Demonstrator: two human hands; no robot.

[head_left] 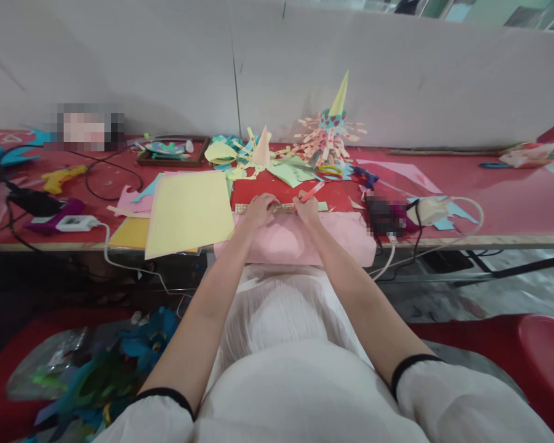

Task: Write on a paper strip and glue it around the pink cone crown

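My left hand (260,209) presses down on a wooden ruler (282,208) that lies across a pink sheet of paper (346,240) at the table's front edge. My right hand (306,208) rests at the ruler's right end, fingers closed round a red pen or pencil (313,192) whose tip points down at the paper. A red sheet (277,188) lies just behind the ruler.
A large yellow sheet (189,211) lies to the left, over orange and pink sheets. Behind stand a paper cone (261,149) and a paper tree (331,132) among scraps. Glue guns (62,177) and cables lie left and right. A red stool (542,357) stands at lower right.
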